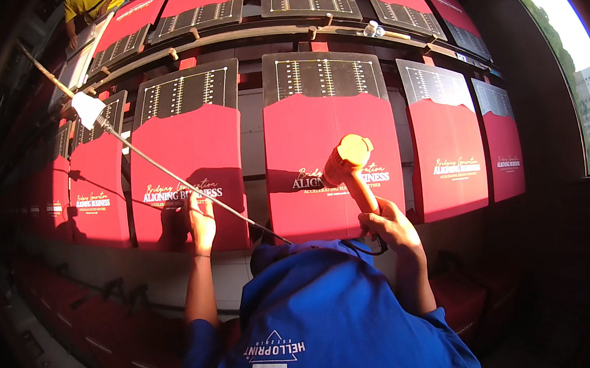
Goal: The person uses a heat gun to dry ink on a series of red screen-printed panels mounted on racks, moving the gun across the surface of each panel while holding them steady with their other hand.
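My right hand is wrapped around the handle of an orange hair dryer. The dryer is held above a red shirt stretched on a dark board, hiding part of its white and gold print. A black cord loops below the grip. My left hand has its fingers stretched out over the lower print of the red shirt to the left. Whether those fingertips touch the cloth, I cannot tell.
More red shirts on boards line both sides of a long rail with wooden pegs. A thin rod with a white piece slants across the left. A person in yellow is at the far left. Small bottles rest on the rail.
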Action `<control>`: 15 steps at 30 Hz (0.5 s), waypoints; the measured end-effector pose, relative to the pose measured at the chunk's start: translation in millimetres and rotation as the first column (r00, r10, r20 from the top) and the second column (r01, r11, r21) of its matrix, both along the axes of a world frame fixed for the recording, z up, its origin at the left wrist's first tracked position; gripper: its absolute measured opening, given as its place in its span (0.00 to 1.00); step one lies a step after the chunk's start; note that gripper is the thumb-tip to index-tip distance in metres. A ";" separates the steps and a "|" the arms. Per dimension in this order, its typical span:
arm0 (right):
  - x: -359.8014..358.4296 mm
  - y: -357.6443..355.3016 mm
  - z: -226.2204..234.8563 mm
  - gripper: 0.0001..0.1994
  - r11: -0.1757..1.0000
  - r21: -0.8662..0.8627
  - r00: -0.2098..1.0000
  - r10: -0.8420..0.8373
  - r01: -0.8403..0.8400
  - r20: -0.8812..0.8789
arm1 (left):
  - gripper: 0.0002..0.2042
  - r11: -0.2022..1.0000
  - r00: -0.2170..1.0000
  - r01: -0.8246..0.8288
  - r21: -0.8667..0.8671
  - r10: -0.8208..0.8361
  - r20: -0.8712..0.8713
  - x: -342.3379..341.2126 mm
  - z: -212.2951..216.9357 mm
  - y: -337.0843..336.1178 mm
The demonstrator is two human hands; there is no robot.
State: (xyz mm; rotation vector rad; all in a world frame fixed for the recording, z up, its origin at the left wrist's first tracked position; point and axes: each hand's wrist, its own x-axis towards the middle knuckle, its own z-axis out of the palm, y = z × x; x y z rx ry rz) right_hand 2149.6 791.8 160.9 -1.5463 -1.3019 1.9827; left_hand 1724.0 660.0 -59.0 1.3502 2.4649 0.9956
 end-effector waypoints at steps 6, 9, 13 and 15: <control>-5.9 -2.2 1.2 0.12 1.000 0.011 1.000 0.027 -0.027 0.004 | 0.32 0.819 0.741 -0.547 -0.171 0.379 -0.554 -121.7 -40.2 -29.5; -13.0 0.6 10.0 0.12 1.000 0.000 1.000 -0.001 0.001 0.021 | 0.34 0.743 0.761 -0.602 -0.292 0.424 -0.492 -118.7 -45.6 -18.1; -15.9 -2.5 3.5 0.13 0.998 0.044 0.998 0.047 -0.049 0.045 | 0.34 0.782 0.784 -0.558 -0.279 0.386 -0.486 -95.7 -44.7 0.2; -16.2 2.7 8.9 0.13 0.998 0.011 0.997 0.056 -0.057 0.050 | 0.33 0.813 0.826 -0.511 -0.279 0.375 -0.422 -71.9 -29.5 14.5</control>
